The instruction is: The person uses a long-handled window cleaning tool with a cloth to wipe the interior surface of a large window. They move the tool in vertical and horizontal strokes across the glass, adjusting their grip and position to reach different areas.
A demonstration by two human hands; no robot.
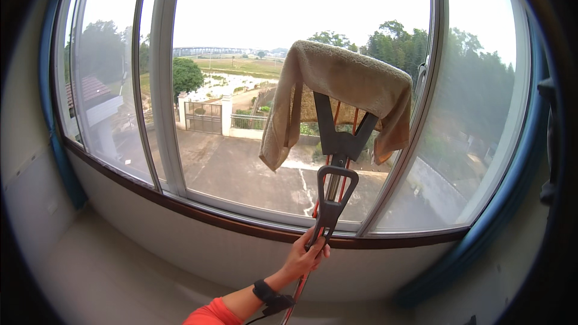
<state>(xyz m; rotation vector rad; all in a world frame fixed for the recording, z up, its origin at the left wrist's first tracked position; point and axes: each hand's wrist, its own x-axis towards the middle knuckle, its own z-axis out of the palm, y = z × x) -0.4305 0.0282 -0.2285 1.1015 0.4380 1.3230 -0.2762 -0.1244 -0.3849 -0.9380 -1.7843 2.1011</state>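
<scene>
"Where do we see the squeeze mop (343, 143)?"

"In front of the sliding window (161, 84), before its middle section, head up and leaning a little rightward. A beige towel (349, 71) drapes over that head, its ends hanging down at both sides. From here we can't tell whether the cloth touches any glass."

"And how are our fingers?"

"Our left hand (303, 259), below the window, has its fingers curled closed around the base of the mop's dark grey lever handle (327, 212). We wear a black strap (270, 297) at that wrist. Our right hand is out of sight, so we cannot say how its fingers stand."

"What lies around?"

"A brown sill (241, 220) runs along the window's foot, blue curtains (48, 72) hang at both its sides, and beyond it we see a metal gate (203, 117) and a round green tree (188, 76)."
</scene>
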